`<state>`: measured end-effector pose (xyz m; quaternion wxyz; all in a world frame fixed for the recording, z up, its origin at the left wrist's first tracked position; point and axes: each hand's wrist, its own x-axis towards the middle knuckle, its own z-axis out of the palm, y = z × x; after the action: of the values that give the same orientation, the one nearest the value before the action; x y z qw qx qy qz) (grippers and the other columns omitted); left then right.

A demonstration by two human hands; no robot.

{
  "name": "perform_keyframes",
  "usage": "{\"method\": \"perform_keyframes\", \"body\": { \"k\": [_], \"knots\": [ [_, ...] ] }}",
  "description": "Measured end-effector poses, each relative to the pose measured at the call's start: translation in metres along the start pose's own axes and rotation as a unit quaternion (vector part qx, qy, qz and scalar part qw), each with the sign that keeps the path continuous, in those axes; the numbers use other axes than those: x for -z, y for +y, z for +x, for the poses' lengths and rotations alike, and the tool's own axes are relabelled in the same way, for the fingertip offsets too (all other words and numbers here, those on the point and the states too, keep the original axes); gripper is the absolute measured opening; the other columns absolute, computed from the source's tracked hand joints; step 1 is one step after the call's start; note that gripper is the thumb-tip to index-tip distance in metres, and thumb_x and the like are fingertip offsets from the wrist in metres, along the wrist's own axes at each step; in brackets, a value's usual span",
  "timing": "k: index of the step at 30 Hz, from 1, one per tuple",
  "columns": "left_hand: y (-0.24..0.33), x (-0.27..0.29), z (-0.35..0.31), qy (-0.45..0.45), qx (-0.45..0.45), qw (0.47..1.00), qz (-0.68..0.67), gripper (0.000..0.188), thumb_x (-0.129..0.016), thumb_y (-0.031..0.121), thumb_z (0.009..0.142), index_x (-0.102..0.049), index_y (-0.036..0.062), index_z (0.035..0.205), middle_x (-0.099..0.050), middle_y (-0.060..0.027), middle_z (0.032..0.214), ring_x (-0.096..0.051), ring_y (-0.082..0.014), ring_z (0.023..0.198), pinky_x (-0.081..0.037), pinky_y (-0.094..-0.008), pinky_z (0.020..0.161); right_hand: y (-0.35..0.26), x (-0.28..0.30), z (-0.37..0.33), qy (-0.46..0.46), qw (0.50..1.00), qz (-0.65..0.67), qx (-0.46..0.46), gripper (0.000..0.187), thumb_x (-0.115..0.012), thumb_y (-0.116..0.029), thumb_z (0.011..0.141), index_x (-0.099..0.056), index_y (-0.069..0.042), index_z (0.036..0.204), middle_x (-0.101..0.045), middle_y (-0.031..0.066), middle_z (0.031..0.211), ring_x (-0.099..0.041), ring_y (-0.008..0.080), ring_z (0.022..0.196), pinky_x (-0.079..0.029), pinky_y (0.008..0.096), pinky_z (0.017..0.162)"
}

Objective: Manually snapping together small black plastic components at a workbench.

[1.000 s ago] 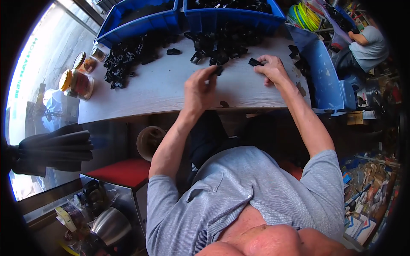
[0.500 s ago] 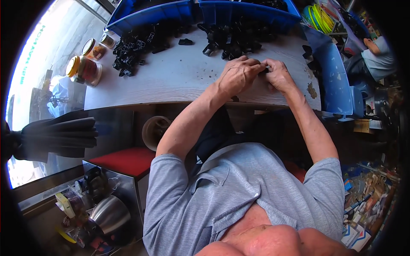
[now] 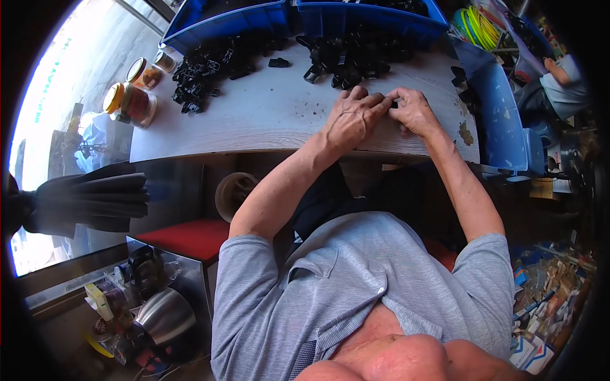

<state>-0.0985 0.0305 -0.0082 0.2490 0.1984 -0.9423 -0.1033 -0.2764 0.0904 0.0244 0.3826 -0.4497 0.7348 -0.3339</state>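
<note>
My left hand point(image 3: 354, 117) and my right hand point(image 3: 414, 113) meet close together over the near right part of the white table point(image 3: 254, 120). Between their fingertips shows a bit of a small black plastic part point(image 3: 394, 104); the fingers cover most of it. My left hand is closed with its knuckles up, its fingertips mostly hidden. The thumb and fingers of my right hand pinch the part from the other side. Just beyond my hands lies a heap of black plastic parts point(image 3: 349, 60). A second heap of black parts point(image 3: 194, 76) spreads to the left, with a single black piece point(image 3: 278, 63) between the two.
Two blue bins point(image 3: 229, 22) with black parts stand along the far edge. Lidded jars point(image 3: 135, 105) line the left side. To the right is a light blue tub point(image 3: 502, 120); beyond it, another person point(image 3: 562, 89). A red-topped cabinet point(image 3: 184, 240) stands lower left.
My left hand has turned slightly and its fingers have shifted against the small black part. My right hand stays nearly in place. The whole view has shifted a little.
</note>
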Motion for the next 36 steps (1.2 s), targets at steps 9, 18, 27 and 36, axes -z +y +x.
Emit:
{"method": "perform_keyframes", "body": {
  "k": [9,18,27,36],
  "knots": [
    [-0.047,0.019,-0.015,0.294,0.151,0.943,-0.028,0.032,-0.073,0.005,0.084,-0.07,0.0083,0.116,-0.069,-0.0132,0.117,-0.064,-0.0349,0.108,-0.053,-0.0431,0.091,0.008,0.004,-0.006,0.02,0.996,0.088,0.006,0.03,-0.076,-0.011,0.08,-0.065,-0.001,0.105,-0.052,0.0,0.06,-0.046,0.0102,0.041,-0.041,0.0277,0.038],
    [-0.095,0.023,-0.022,0.149,0.194,0.963,0.113,0.017,-0.068,0.021,0.09,-0.076,0.0105,0.101,-0.073,-0.0086,0.098,-0.065,-0.0327,0.096,-0.052,-0.0437,0.085,0.012,0.01,-0.007,0.026,0.984,0.175,-0.019,0.046,-0.08,-0.019,0.081,-0.059,0.002,0.115,-0.049,-0.0009,0.055,-0.05,0.0109,0.039,-0.049,0.0293,0.041],
    [-0.145,0.051,-0.021,0.148,0.189,0.947,0.213,0.033,-0.063,0.013,0.088,-0.069,0.0109,0.121,-0.07,-0.0102,0.116,-0.064,-0.0346,0.104,-0.053,-0.044,0.092,0.034,0.052,-0.009,0.117,0.963,0.235,-0.065,0.044,-0.08,-0.024,0.084,-0.062,-0.003,0.118,-0.049,-0.0014,0.055,-0.055,0.0126,0.043,-0.056,0.0309,0.044],
    [-0.138,0.05,-0.037,0.148,0.135,0.969,0.142,0.01,-0.062,0.009,0.086,-0.069,0.0084,0.093,-0.071,-0.0113,0.094,-0.066,-0.0345,0.091,-0.053,-0.0471,0.078,0.071,0.11,0.007,0.335,0.897,0.261,-0.121,0.032,-0.08,-0.022,0.084,-0.07,-0.01,0.112,-0.05,0.0007,0.057,-0.057,0.0147,0.051,-0.06,0.0354,0.054]
  ]
}}
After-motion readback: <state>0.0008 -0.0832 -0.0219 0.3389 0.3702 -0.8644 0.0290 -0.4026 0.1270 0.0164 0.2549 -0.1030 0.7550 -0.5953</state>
